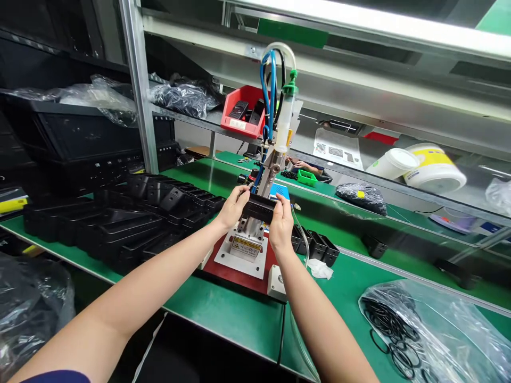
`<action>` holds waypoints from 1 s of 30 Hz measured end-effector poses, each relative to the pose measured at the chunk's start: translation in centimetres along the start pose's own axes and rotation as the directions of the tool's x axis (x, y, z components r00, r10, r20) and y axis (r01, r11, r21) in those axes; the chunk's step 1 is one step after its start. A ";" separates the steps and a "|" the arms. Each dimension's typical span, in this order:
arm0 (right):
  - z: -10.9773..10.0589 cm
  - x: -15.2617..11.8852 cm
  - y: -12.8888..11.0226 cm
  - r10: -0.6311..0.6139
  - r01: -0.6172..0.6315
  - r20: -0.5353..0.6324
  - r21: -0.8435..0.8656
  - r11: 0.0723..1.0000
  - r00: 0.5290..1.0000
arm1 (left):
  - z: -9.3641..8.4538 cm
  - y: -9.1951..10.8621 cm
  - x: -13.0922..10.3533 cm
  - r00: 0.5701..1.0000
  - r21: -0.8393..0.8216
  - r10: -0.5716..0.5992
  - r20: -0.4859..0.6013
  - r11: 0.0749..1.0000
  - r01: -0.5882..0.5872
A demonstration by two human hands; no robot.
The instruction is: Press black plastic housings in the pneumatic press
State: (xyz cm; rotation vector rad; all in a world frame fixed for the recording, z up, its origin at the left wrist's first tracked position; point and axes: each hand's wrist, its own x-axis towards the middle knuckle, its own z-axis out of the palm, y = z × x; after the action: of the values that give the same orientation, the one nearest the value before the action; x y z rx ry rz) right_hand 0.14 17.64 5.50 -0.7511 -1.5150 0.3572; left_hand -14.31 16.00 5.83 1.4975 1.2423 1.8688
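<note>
The left hand (235, 207) and the right hand (281, 219) grasp opposite ends of a small, black, rectangular plastic housing (260, 208), thumbs on the near side. Both arms reach forward from the lower corners of the view and converge; the left forearm runs diagonally over the front edge of the glossy green table (223, 314), the right one rises more steeply from the lower right.

The housing is held raised, over the metal fixture (250, 227) of an upright bench machine and in front of the machine's slanted silver metal column (270, 178); whether it touches the fixture cannot be told. Below the hands lie the machine's dark red base plate (235, 274) and, at its right front corner, a pale control box (276, 283) near the right forearm.

To the left, a dense spread of black plastic housings (120, 229) closes off that side. To the right, a short row of black housings (319, 248) and a crumpled white tissue (320, 268) stand close beyond the right forearm. Open green surface separates them from a clear plastic bag of black rubber-like rings (393, 319), and another bare strip runs in front of the base plate.
</note>
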 end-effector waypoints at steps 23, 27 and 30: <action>-0.8 -6.7 -4.3 0.106 -0.095 -0.026 0.262 0.960 0.994 | -3.5 2.8 -10.1 0.957 0.126 0.288 -0.041 0.951 -0.281; -1.3 -8.3 -3.5 0.282 -0.305 0.152 0.164 0.938 0.947 | -4.5 1.3 -9.6 0.997 0.109 0.076 0.002 0.991 -0.075; -4.8 -10.9 -2.1 0.330 -0.339 0.148 0.041 0.940 0.932 | -6.5 0.1 -8.6 0.993 0.114 -0.082 -0.086 0.989 0.092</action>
State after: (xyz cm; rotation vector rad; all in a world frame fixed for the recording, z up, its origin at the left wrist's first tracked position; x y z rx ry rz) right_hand 3.60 8.01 -0.99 -0.9503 -1.4962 0.7256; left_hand -17.63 6.77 1.28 1.4144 1.4550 1.8443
